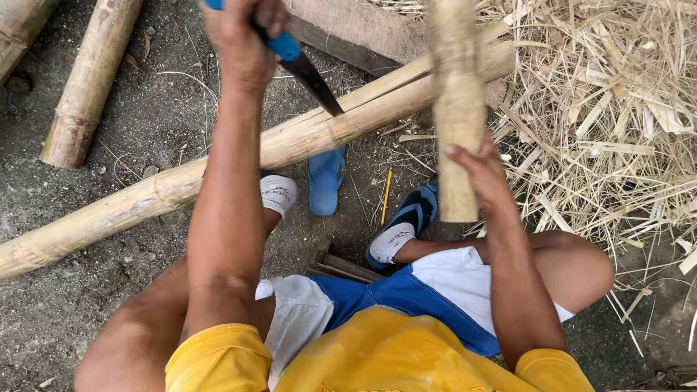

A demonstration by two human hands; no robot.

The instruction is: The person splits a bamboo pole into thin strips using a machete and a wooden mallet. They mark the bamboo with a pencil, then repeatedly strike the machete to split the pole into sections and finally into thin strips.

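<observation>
My left hand (243, 36) is raised at the top of the view, closed around the blue handle of a dark-bladed knife (308, 72). The blade tip rests against a long bamboo pole (145, 196) that runs diagonally across the ground. My right hand (479, 170) grips a short thick wooden stick (457, 94), held upright above the pole's far end. My feet, in white socks and blue sandals (327, 178), sit under the pole.
Two more bamboo poles (91, 80) lie at the upper left on the dirt. A heap of dry bamboo shavings and strips (610, 123) covers the right side. A concrete edge (363, 29) runs along the top. Small wood pieces (345, 267) lie between my legs.
</observation>
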